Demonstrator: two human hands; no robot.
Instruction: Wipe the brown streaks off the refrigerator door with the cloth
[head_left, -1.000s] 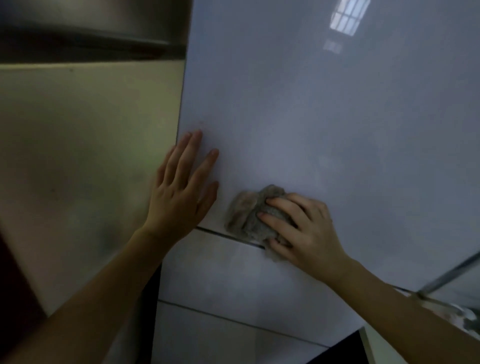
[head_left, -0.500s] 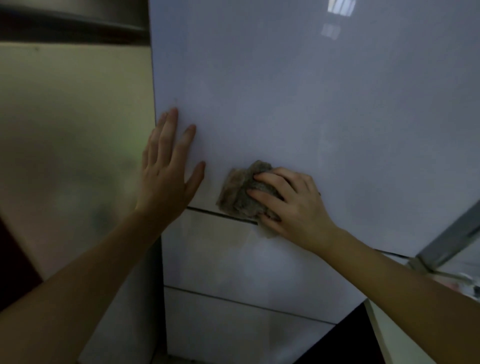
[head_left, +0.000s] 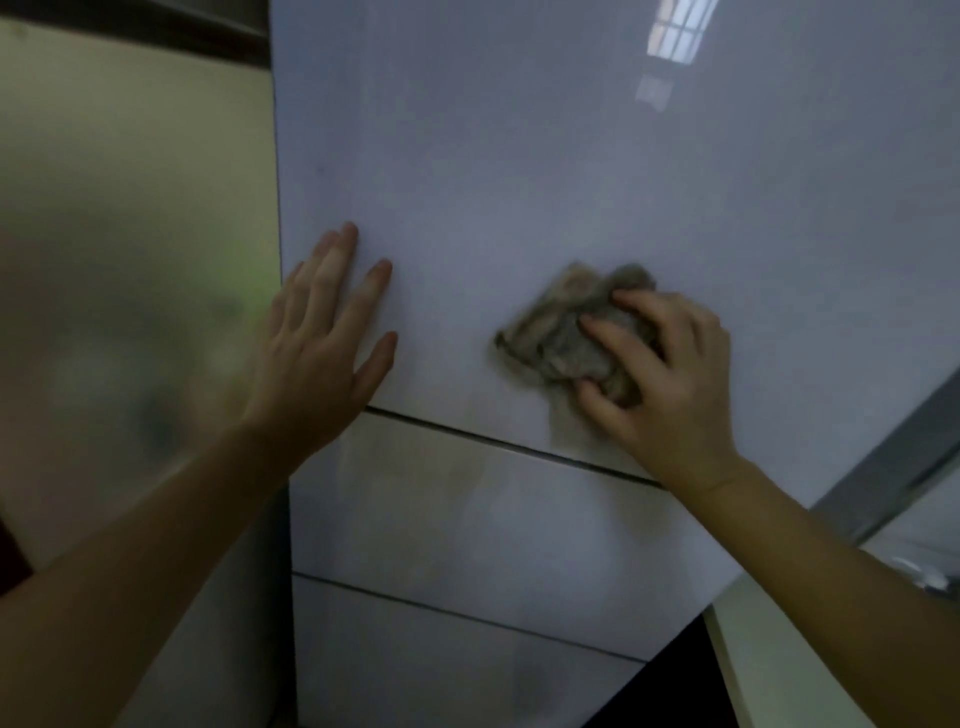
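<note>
Cloth (head_left: 563, 332) sat gripped by my right hand (head_left: 670, 384) on refrigerator door (head_left: 519, 156); left hand (head_left: 319, 343) lay flat, fingers (head_left: 340, 260) straight, at cloth's nine o'clock.

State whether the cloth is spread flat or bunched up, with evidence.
Bunched up: the cloth shows crumpled folds, gripped in the right hand.

left hand (head_left: 317, 353) flat on refrigerator door (head_left: 519, 156), cloth (head_left: 566, 332) to its right under right hand (head_left: 670, 384)
</note>
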